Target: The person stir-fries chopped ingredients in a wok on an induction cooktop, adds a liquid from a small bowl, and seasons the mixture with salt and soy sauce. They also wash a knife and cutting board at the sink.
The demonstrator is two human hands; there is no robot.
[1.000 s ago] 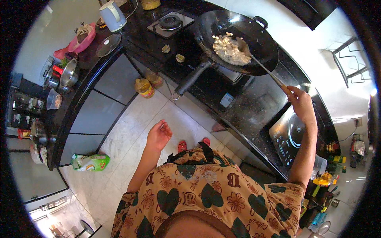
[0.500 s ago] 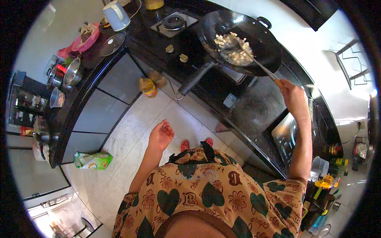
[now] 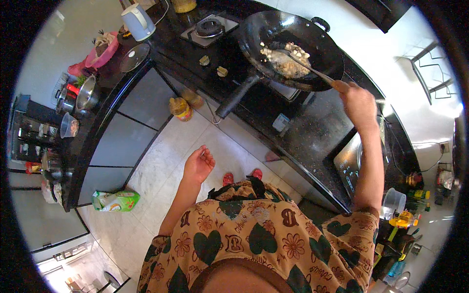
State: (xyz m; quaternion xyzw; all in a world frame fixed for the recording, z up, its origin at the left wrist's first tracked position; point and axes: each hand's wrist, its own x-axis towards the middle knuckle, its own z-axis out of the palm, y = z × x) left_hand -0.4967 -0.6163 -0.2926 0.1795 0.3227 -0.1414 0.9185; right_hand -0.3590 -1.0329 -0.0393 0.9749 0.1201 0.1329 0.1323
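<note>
Hanging in front of the patterned shirt (image 3: 229, 219), the left hand (image 3: 199, 166) is held over the tiled floor (image 3: 161, 161), its fingers loosely bent and its grip partly open. Red slippers (image 3: 228, 179) are seen on that floor, just beyond the shirt. A flat cooking plate (image 3: 346, 168) is partly covered from view by the right forearm (image 3: 370, 161). Farther out, the right hand (image 3: 359, 105) is stretched over the dark speckled surface (image 3: 312, 132), its grip closed around the handle of a spatula (image 3: 320, 74). The spatula's head is sunk among pale chopped food (image 3: 293, 63) (the pieces are gathered in a glistening heap), which is held in the bottom of a large black wok (image 3: 325, 46). The wok is set over the stove, its long handle (image 3: 239, 97) pointed toward the surface's front edge. Two knobs (image 3: 222, 72) are placed to the left of the wok. Beyond them, a second burner (image 3: 209, 28) is seen, and a pale blue kettle (image 3: 137, 23) is stood farther left.
</note>
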